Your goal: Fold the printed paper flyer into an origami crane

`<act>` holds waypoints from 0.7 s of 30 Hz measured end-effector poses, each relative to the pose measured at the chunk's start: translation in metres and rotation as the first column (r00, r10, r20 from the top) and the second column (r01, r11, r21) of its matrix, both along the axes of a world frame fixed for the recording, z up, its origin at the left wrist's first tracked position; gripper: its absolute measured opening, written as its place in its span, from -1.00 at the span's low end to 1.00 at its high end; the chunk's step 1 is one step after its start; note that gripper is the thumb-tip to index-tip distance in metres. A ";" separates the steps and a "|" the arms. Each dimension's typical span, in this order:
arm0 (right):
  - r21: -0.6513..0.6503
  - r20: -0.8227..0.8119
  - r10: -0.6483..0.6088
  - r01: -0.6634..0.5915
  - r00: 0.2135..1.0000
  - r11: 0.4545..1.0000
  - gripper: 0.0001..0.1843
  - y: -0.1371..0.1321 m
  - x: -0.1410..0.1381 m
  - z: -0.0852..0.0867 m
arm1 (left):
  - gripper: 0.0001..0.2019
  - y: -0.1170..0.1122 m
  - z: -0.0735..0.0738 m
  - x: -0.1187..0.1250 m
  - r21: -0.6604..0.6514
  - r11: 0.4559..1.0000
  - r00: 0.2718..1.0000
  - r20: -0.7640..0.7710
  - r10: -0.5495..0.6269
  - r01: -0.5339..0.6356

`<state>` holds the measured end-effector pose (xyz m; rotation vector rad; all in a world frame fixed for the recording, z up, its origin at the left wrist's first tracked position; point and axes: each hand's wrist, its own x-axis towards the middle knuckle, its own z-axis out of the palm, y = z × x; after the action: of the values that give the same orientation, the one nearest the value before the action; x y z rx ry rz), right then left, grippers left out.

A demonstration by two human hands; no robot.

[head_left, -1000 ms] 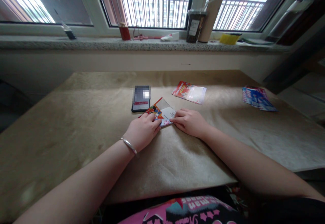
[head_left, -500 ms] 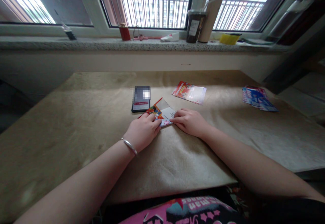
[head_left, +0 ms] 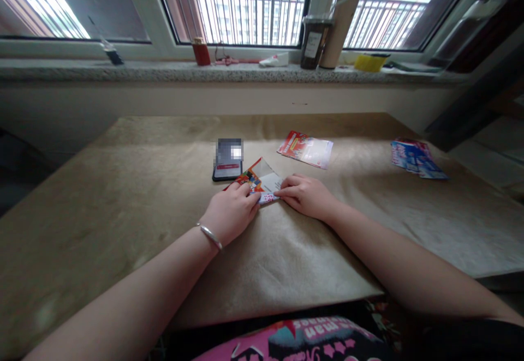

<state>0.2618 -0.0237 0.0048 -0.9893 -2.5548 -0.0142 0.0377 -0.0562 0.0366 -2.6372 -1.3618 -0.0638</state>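
A folded colourful paper leaflet (head_left: 262, 179) lies in the middle of the tan table (head_left: 123, 197). My left hand (head_left: 229, 214), with a silver bracelet on its wrist, presses its curled fingers on the leaflet's near left edge. My right hand (head_left: 307, 196) presses its fingertips on the near right edge of the same leaflet. Both hands meet at the fold's near corner. A dark phone (head_left: 228, 159) lies just beyond the leaflet to the left.
A red and white leaflet (head_left: 305, 149) lies farther back on the table, and a blue one (head_left: 414, 158) at the right. The stone window sill (head_left: 164, 70) holds a red cup (head_left: 201, 52), a dark jar (head_left: 313, 41), a cardboard tube (head_left: 341, 17) and a yellow item (head_left: 369, 62).
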 end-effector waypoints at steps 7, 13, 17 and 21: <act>-0.045 -0.088 0.045 -0.050 0.995 0.998 -0.78 0.005 0.000 -0.002 | -0.75 0.002 -0.002 0.003 0.006 0.998 0.997 0.014 -0.070 0.070; -0.073 -0.115 0.059 -0.068 0.992 0.995 -0.80 0.008 0.001 -0.003 | -0.75 0.000 -0.002 0.005 -0.017 0.997 0.997 -0.005 -0.075 0.074; -0.066 -0.102 0.052 -0.059 0.993 0.996 -0.83 0.007 0.003 -0.002 | -0.70 -0.001 -0.004 0.005 0.007 0.997 0.997 -0.008 -0.077 0.077; -0.042 -0.092 0.055 -0.059 0.994 0.997 -0.82 0.006 0.004 -0.002 | -0.69 -0.001 -0.006 0.005 0.025 0.997 0.997 0.003 -0.079 0.079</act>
<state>0.2657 -0.0179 0.0027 -0.9111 -2.5086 0.1015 0.0424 -0.0577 0.0304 -2.6713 -1.2488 -0.0956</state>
